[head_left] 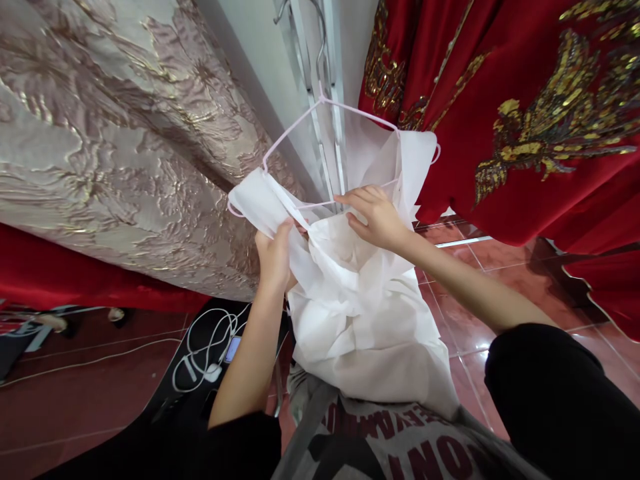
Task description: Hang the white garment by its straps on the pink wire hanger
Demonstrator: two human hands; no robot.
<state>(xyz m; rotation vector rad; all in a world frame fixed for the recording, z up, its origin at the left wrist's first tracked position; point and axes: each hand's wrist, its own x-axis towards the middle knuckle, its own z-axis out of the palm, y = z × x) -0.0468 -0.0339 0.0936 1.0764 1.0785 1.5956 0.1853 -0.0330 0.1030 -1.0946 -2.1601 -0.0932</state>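
A white sheer garment (350,300) hangs in front of me from a pale pink hanger (295,127), with a shoulder on each arm of it. The hanger's metal hook (321,47) reaches up along the silvery rails. My left hand (275,253) grips the edge of the garment below its left shoulder, thumb on top and the other fingers mostly hidden behind the cloth. At the neck opening, near the hanger's bottom bar, my right hand (373,215) has its fingers stretched out and thumb apart, resting against the cloth. The garment's lower part bunches toward my body.
Cream embossed fabric (130,147) hangs close on the left. A red velvet garment with gold sequins (500,100) hangs on the right. Down left, white cables (200,347) and a small lit device (233,349) lie on a black surface. Red floor tiles (470,300) show below.
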